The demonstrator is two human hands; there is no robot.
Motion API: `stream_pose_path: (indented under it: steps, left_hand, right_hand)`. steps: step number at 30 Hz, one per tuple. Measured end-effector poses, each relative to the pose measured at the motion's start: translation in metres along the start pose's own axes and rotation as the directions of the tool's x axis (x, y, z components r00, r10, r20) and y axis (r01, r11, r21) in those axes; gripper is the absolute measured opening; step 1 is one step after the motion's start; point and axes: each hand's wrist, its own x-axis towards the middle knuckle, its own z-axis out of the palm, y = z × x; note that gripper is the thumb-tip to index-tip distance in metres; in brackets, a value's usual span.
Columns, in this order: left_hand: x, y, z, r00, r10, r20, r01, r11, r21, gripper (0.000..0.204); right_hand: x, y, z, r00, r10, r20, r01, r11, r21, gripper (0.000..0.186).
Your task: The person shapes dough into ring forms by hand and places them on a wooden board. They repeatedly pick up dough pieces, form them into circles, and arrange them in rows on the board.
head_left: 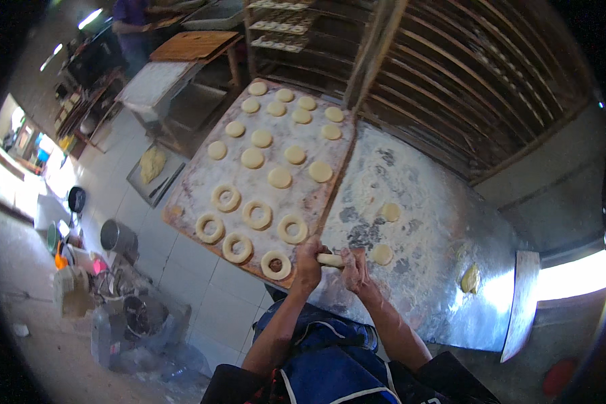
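**Dough piece point(329, 260), hand-held, lower centre of the frame**

Left of centre: floured board point(296, 198), carrying six dough rings point(246, 215) toward its lower end, flat dough discs point(252, 158) above. Lower centre: left hand point(308, 264), curled narrowly about the dough piece's left end, just beside the board's lower right corner. Between the hands: the dough piece's exposed length, short, pale cream, rounded, roll-like; ends hidden by fingers. Next: right hand point(354, 269), fingers bent around its right end. Right of centre: floury metal table point(417, 303), two loose discs point(390, 212) upon it.
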Motion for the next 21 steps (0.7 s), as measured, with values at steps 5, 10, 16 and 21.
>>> stream_pose_path:
  steps: [5,10,16,21]
  left_hand:
    - [0.004,0.022,-0.054,0.949,0.299,-0.096,-0.219,0.849,0.480,0.027]
    - [0.007,0.063,-0.113,0.938,0.211,-0.275,-0.165,0.969,0.182,0.024]
    - [0.028,0.107,-0.180,0.846,0.138,-0.514,-0.218,0.971,-0.098,0.034]
    - [0.031,0.148,-0.246,0.770,0.328,-0.547,-0.103,0.911,0.400,0.033]
  right_hand:
    - [0.031,-0.009,0.055,0.929,-0.220,0.297,0.223,0.975,0.022,0.031]
    - [0.067,-0.038,0.120,0.837,-0.293,0.463,0.359,0.931,-0.061,0.022]
    - [0.104,-0.070,0.204,0.735,-0.468,0.491,0.472,0.873,0.124,0.035]
    - [0.120,-0.094,0.260,0.761,-0.248,0.599,0.109,0.960,0.259,0.030]
